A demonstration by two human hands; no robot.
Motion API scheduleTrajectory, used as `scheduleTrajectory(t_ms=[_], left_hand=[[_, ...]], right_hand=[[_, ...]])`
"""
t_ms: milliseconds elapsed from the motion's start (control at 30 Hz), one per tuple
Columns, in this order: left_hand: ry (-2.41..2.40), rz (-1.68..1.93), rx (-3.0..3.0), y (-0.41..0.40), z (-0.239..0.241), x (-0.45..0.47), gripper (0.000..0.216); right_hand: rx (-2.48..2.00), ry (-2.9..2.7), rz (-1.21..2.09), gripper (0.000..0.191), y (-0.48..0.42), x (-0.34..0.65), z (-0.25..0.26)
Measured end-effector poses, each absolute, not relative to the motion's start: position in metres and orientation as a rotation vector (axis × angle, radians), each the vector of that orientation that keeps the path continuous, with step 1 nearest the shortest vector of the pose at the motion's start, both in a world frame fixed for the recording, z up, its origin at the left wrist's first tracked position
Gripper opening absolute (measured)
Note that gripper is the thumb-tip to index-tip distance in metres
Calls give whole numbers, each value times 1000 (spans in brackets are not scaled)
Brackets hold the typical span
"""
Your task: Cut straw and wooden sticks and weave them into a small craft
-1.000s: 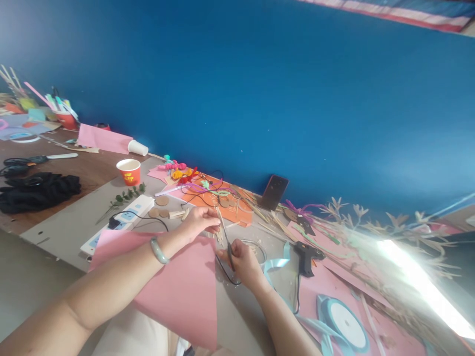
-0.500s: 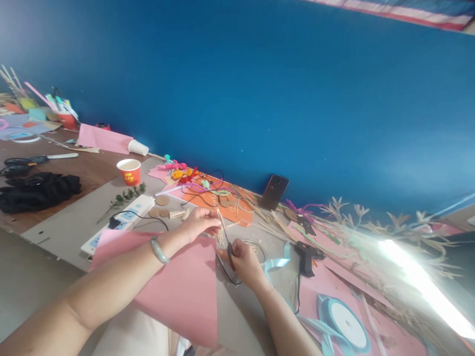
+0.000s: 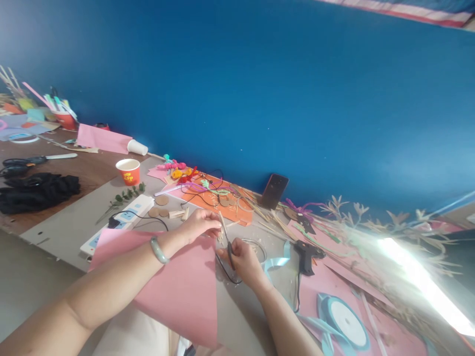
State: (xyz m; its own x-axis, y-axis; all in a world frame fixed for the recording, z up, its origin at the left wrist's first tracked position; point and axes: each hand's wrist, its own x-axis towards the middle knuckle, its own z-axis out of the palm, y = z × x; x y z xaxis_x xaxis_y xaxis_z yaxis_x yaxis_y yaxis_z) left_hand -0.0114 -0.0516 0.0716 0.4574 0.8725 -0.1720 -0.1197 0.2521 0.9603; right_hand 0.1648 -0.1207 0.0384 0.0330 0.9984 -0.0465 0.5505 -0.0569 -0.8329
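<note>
Hiding the handles of the scissors point(image 3: 229, 245) behind curled fingers, gripping firmly with the right hand point(image 3: 244, 261); aiming them up beside the left hand point(image 3: 200, 225), pinching there, thumb to fingers, on something too small to identify. Covering part of the pink paper point(image 3: 185, 291) below the left wrist.

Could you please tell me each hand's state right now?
Left hand: closed in a pinch, contents too small to tell.
Right hand: closed, holding scissors.
</note>
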Motion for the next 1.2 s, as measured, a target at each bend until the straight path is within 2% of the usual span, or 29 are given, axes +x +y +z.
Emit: scheduleTrajectory(t_ms=[1200], left_hand=[[830, 731, 1113, -52, 64, -8, 11]], right_hand=[[-1675, -1555, 963, 38, -123, 161, 44]])
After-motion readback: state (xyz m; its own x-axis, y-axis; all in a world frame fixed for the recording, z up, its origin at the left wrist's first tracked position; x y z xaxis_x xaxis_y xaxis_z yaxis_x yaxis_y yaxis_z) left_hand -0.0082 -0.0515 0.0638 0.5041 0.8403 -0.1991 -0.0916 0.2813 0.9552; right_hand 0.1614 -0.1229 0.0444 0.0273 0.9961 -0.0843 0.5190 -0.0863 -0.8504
